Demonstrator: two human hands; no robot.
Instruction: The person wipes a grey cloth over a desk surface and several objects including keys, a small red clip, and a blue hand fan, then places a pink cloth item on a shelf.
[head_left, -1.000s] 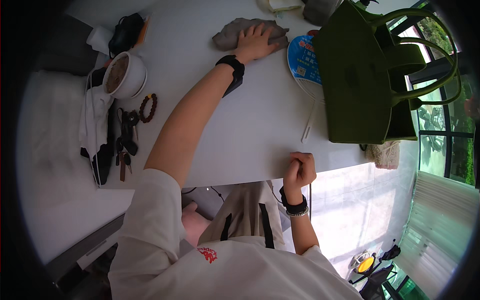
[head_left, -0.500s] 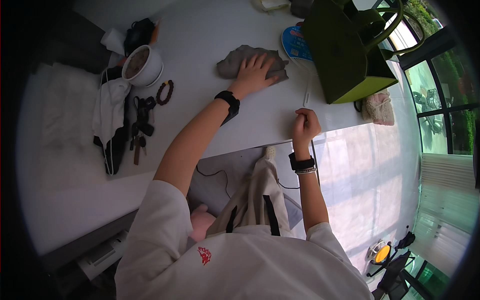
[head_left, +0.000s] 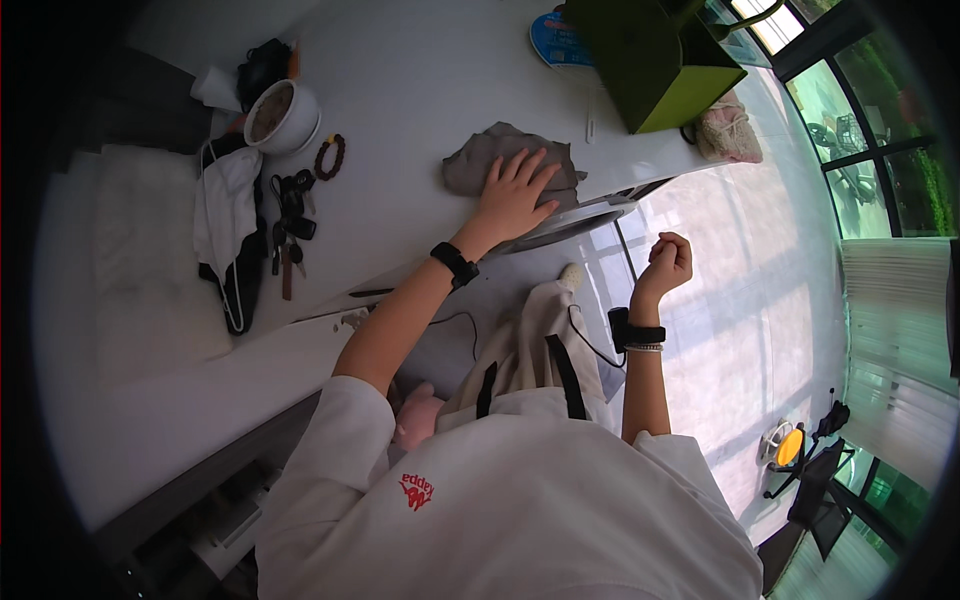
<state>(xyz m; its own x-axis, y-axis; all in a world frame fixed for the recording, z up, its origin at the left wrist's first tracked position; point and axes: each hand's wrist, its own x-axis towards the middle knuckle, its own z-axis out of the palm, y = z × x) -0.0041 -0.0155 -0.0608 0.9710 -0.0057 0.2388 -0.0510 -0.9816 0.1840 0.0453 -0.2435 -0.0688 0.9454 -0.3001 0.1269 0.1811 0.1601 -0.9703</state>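
Left: white pot (head_left: 303,128) and keys (head_left: 292,200) bunched to one side, apparently out of the arm's way; grey cloth (head_left: 472,165) under left hand (head_left: 512,200), near the desk's (head_left: 400,110) front edge, bulk showing beyond the fingers; palm down, fingers spread, likely to press it evenly; right hand (head_left: 668,265) loosely curled past the edge, nothing visible in it

A head-worn fisheye looks down over the table (head_left: 400,110).
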